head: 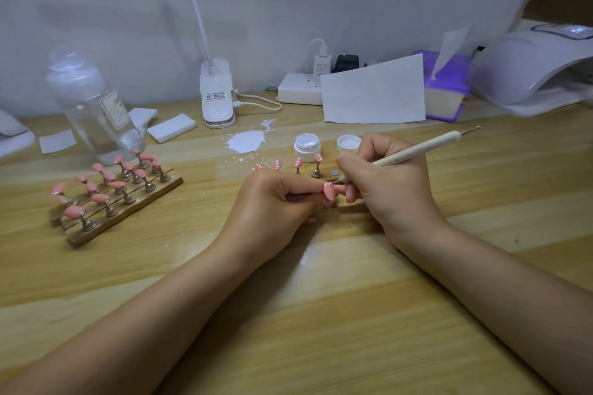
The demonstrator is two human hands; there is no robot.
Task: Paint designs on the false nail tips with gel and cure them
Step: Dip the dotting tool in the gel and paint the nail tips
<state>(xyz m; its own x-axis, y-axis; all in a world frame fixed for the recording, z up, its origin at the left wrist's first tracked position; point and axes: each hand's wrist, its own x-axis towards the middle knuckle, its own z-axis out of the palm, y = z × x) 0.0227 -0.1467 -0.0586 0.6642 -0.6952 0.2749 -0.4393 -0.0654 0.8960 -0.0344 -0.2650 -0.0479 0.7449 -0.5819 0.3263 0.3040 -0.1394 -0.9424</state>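
Four tips (298,162) already carry white dots and stand in a row just above my hands at mid-frame, and a fifth, the tip (328,192) I'm working on, is pinched between the fingers of my left hand (272,205) on its stand, which those fingers mostly hide. My right hand (382,183) grips the pen (407,154) like a pencil, its lower point touching or just short of the tip's far edge (too small to tell which), where one white mark seems to sit. Both hands are close together, my right fingers brushing the left fingertips. The jar (307,146) of white gel stands open above the row, its lid (348,142) just beside it, and a white splash (246,142) lies on the table (321,314) to the jar's left. The rack (122,205) of plain pink tips waits at left of frame, and the lamp (532,70) sits at the upper right. Trouble from here, as I judge it: a tremor in either hand would drag a dot into a streak, too much gel on the point would make dots merge, and my knuckles could knock the dotted row, smearing what I take to be uncured gel.
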